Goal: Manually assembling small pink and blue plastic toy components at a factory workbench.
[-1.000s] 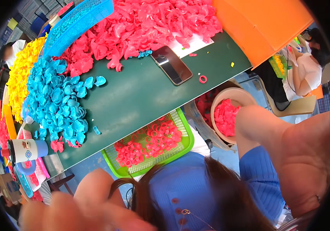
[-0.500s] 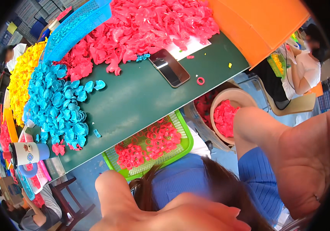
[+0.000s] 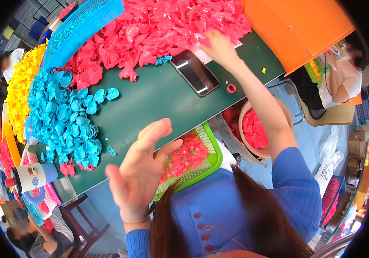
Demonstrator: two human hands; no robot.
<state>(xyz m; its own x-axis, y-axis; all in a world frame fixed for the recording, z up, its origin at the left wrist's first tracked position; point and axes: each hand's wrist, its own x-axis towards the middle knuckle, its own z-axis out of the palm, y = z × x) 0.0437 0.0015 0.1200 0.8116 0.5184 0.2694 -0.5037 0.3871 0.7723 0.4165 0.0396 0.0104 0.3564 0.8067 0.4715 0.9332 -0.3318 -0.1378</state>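
My right hand (image 3: 222,48) reaches to the near right edge of a large heap of pink curved plastic pieces (image 3: 150,30). Its thumb and fingers close around a pink plastic piece (image 3: 204,41), above a white sheet (image 3: 201,55). My left hand (image 3: 140,170) is raised, palm turned inward and fingers apart, holding nothing. Behind it, a green basket (image 3: 214,160) with small pink rings (image 3: 189,155) rests at my lap, partly hidden by the hand. A dark phone (image 3: 196,74) lies on the green table (image 3: 137,103) near my right hand.
Blue plastic pieces (image 3: 64,116) and yellow pieces (image 3: 17,96) are heaped at the left, by a blue basket (image 3: 81,32) and a tumbler (image 3: 34,177). An orange board (image 3: 296,30) stands far right. A tub (image 3: 279,120) of pink pieces sits below the table. Other people sit at both sides.
Both hands have come down from close to the head. My right arm now stretches out to the pink heap, and my left hand has moved forward over the green basket.
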